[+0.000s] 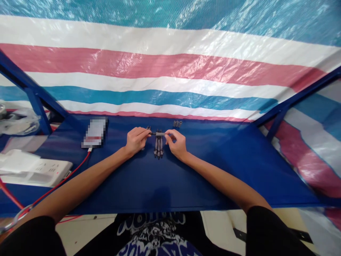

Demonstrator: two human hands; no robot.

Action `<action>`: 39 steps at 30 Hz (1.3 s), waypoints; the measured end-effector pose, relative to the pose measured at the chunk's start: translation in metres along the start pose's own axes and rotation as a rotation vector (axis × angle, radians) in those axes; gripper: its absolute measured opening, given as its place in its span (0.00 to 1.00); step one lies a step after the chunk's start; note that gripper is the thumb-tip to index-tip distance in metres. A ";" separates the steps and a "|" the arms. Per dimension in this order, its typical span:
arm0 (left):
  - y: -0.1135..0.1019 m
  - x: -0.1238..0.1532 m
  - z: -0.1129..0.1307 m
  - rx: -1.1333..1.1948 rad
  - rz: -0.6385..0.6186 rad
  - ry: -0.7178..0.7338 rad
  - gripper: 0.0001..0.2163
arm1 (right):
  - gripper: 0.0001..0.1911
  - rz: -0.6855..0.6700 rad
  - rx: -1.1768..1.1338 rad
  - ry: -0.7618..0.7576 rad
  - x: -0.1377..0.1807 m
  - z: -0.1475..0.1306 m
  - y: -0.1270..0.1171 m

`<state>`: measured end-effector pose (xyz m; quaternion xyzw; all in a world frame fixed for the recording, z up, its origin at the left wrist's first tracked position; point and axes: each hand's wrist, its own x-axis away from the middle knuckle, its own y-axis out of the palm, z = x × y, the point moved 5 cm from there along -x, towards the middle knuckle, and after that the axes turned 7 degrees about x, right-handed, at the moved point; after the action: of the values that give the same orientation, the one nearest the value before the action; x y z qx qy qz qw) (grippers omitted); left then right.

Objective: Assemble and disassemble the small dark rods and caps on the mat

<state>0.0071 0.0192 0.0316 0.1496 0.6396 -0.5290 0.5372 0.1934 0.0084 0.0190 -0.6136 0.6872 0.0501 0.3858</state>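
My left hand [137,140] is closed in a pinch on the dark end of a slim pen [159,134], which lies level between my two hands. A grey sleeve shows along the pen's middle. At its other end, my right hand [176,142] pinches the tip of the grey part with thumb and forefinger. Just beneath are several clear-barrelled pens with dark tips [158,147], side by side on the blue table. More pen ends [148,127] peek out behind my left hand, which mostly hides them. Behind my right hand lie a few short grey tubes [177,123].
On the blue table [149,185], a phone [95,132] with a red cable [77,170] is to the left. A white power strip [50,172] sits farther left beside plastic bags [22,121]. Blue frame bars [301,97] flank the table, and a striped sheet [170,67] hangs behind.
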 end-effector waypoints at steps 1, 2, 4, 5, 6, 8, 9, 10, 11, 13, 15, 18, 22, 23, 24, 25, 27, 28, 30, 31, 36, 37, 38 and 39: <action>0.000 0.000 0.001 -0.001 0.004 0.011 0.07 | 0.08 0.000 0.004 -0.002 0.000 0.000 0.000; -0.001 0.000 0.001 0.000 0.008 0.021 0.06 | 0.08 -0.001 0.003 0.000 0.000 0.000 0.000; 0.000 0.000 0.001 0.003 0.008 0.020 0.06 | 0.08 -0.002 -0.010 0.015 -0.001 0.000 0.000; 0.000 0.000 0.000 0.008 0.004 0.011 0.06 | 0.08 0.000 -0.021 0.025 -0.001 0.001 0.000; 0.000 0.000 -0.001 0.015 0.000 -0.001 0.07 | 0.08 0.001 -0.035 0.038 -0.001 0.001 0.000; 0.001 0.000 -0.002 0.037 -0.007 -0.022 0.07 | 0.08 0.005 -0.070 0.062 -0.002 0.001 -0.001; 0.002 0.000 -0.002 0.049 -0.009 -0.032 0.07 | 0.08 0.007 -0.086 0.073 -0.002 0.001 -0.001; 0.002 -0.001 -0.002 0.062 -0.013 -0.042 0.07 | 0.08 0.008 -0.101 0.084 -0.002 0.002 -0.001; 0.003 -0.001 -0.002 0.074 -0.015 -0.051 0.07 | 0.08 0.008 -0.113 0.095 -0.002 0.003 -0.001; 0.004 -0.002 -0.001 0.091 -0.021 -0.063 0.07 | 0.08 0.003 -0.126 0.118 -0.001 0.005 -0.001; 0.004 -0.003 0.000 0.099 -0.032 -0.061 0.08 | 0.09 -0.012 -0.130 0.128 -0.001 0.006 0.000; 0.005 -0.003 0.002 0.107 -0.057 -0.052 0.08 | 0.13 -0.061 -0.093 0.081 -0.001 0.004 0.002; 0.005 -0.002 0.002 0.113 -0.083 -0.061 0.09 | 0.11 -0.125 -0.021 -0.001 -0.002 -0.001 0.004; 0.005 -0.001 0.002 0.115 -0.085 -0.058 0.09 | 0.11 -0.127 -0.015 -0.008 -0.002 -0.002 0.005; 0.005 -0.001 0.002 0.117 -0.085 -0.053 0.09 | 0.11 -0.125 -0.011 -0.012 -0.002 -0.002 0.004; 0.005 -0.001 0.002 0.118 -0.086 -0.049 0.09 | 0.11 -0.121 -0.010 -0.014 -0.002 -0.003 0.004; 0.005 -0.001 0.003 0.113 -0.089 -0.045 0.09 | 0.11 -0.106 -0.017 -0.011 -0.001 -0.004 0.003; 0.005 -0.002 0.003 0.106 -0.093 -0.047 0.09 | 0.11 -0.094 -0.029 -0.007 -0.001 -0.003 0.003; 0.005 -0.002 0.003 0.090 -0.101 -0.055 0.09 | 0.10 -0.063 -0.074 0.014 -0.001 -0.002 0.002; 0.005 -0.003 0.003 0.085 -0.101 -0.057 0.09 | 0.10 -0.045 -0.099 0.031 -0.001 -0.001 0.001; 0.004 -0.004 0.003 0.079 -0.068 -0.044 0.07 | 0.11 -0.027 -0.136 0.093 -0.002 0.006 0.001; 0.003 -0.004 0.002 0.077 -0.064 -0.042 0.07 | 0.11 -0.042 -0.129 0.090 -0.002 0.006 0.001; 0.003 -0.003 0.002 0.074 -0.063 -0.042 0.07 | 0.11 -0.059 -0.120 0.083 -0.003 0.005 0.002; 0.003 -0.003 0.002 0.074 -0.062 -0.043 0.07 | 0.11 -0.074 -0.111 0.074 -0.003 0.005 0.002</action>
<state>0.0115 0.0201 0.0327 0.1379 0.6124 -0.5718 0.5282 0.1934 0.0140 0.0163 -0.6604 0.6740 0.0511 0.3271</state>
